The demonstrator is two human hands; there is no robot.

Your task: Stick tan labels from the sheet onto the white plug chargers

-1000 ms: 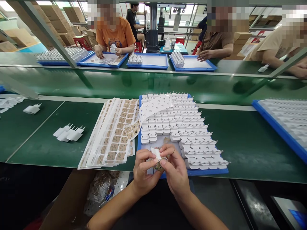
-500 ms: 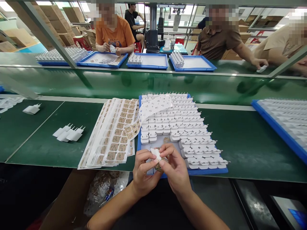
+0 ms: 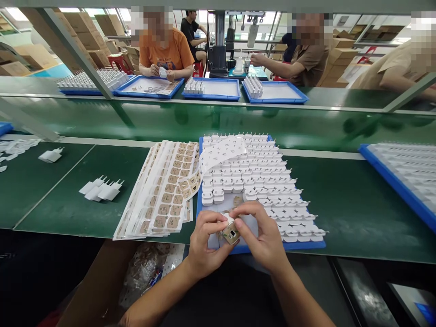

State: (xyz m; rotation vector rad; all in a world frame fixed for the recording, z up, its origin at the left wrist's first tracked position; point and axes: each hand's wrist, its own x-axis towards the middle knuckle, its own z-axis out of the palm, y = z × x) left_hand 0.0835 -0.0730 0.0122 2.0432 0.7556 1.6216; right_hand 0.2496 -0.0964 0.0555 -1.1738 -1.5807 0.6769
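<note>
Between my two hands is a white plug charger (image 3: 231,233), its tan port face with dark openings turned up towards me. My left hand (image 3: 208,245) is closed round its left side, thumb underneath. At the upper right, my right hand (image 3: 264,236) pinches its edge with thumb and index finger. Just beyond lies a blue tray (image 3: 296,244) packed with rows of white plug chargers (image 3: 272,202), pins pointing up. A white perforated strip (image 3: 223,153) rests across its far left rows. Left of the tray are sheets of tan stickers (image 3: 166,197).
Several loose chargers (image 3: 101,190) lie on the green bench (image 3: 61,200), with one more charger (image 3: 51,155) farther left. Another filled blue tray (image 3: 391,170) stands at right. Opposite, co-workers sit behind trays (image 3: 211,95) and a press (image 3: 218,54). Clear plastic bags (image 3: 145,268) are below the bench.
The charger has turned in my hands, so its tan port face now shows. My right hand has shifted slightly right. Opposite, the co-worker in brown has moved an arm over to the press.
</note>
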